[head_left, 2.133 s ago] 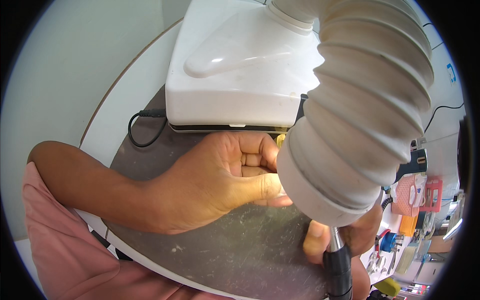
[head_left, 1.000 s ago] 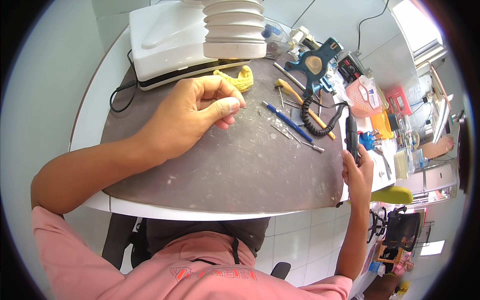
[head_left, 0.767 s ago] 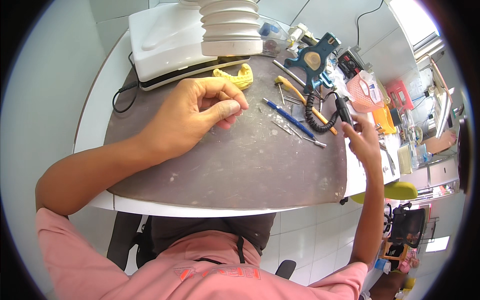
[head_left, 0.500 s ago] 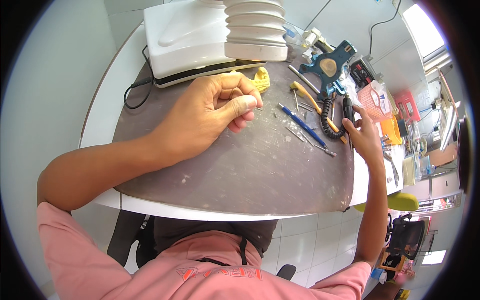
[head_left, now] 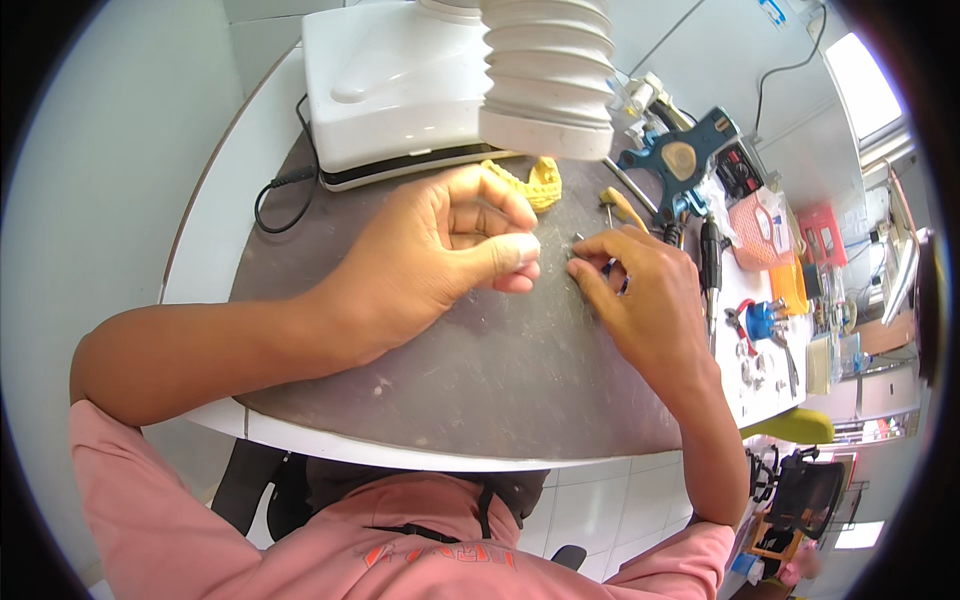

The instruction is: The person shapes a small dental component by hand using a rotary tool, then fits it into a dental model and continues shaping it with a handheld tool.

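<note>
My left hand (head_left: 440, 245) hovers over the middle of the grey mat, thumb and fingertips pinched together. Whatever lies between them is too small or hidden to make out. Just beyond it, a yellow curved piece like a dental model (head_left: 543, 185) rests by the white machine. My right hand (head_left: 645, 290) is lowered to the mat on the right, fingers curled around a slim blue pen-shaped tool (head_left: 607, 268); most of it is hidden beneath the hand. To the right of that hand lies a black handpiece (head_left: 711, 258) with a silver shaft.
A white machine (head_left: 395, 90) and a ribbed white hose (head_left: 548, 75) stand at the back. A yellow-handled hammer (head_left: 622, 207) and a blue-green stand (head_left: 682, 158) sit at the back right. Further right are a pink basket (head_left: 757, 232), red-handled pliers (head_left: 738, 318) and small metal parts.
My right hand has let go of the black handpiece and moved left onto the blue pen-shaped tool. My left hand keeps its pinch. The view has shifted slightly.
</note>
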{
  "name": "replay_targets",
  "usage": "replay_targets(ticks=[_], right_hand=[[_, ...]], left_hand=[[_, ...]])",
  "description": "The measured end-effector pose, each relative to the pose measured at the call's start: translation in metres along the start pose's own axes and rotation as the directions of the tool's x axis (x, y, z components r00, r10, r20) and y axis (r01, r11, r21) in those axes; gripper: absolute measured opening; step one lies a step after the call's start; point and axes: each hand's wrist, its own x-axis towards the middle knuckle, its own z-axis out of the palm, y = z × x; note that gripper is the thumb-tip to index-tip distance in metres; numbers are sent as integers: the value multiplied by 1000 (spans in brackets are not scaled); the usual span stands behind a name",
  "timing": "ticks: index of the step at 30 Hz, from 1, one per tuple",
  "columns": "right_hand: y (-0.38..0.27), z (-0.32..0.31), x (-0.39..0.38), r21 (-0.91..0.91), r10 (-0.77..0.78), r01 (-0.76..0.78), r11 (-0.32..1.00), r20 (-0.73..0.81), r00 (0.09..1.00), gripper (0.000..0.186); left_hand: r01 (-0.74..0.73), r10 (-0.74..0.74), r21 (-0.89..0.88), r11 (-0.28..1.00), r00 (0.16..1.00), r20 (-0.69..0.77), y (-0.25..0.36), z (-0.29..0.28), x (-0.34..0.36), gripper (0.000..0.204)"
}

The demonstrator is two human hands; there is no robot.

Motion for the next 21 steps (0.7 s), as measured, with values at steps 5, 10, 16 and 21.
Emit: replay_targets(ticks=[5,10,16,21], right_hand=[[-4,4,8,-84,-30,28,996,-15,999,10],[-17,12,7,270,-3,75,960,-258,966,9],[-9,19,5,330,-94,212,920,-338,937,14],[-6,15,6,273,-165,265,925,-341,926,15]], left_hand=[[108,-105,-95,990,994,31,4,-2,-1,15],[171,-168,-199,965,985,30,1,-7,1,21],[241,-238,-230,943,970,38,7,-4,4,21],[231,-231,-221,947,973,28,4,-5,8,21]])
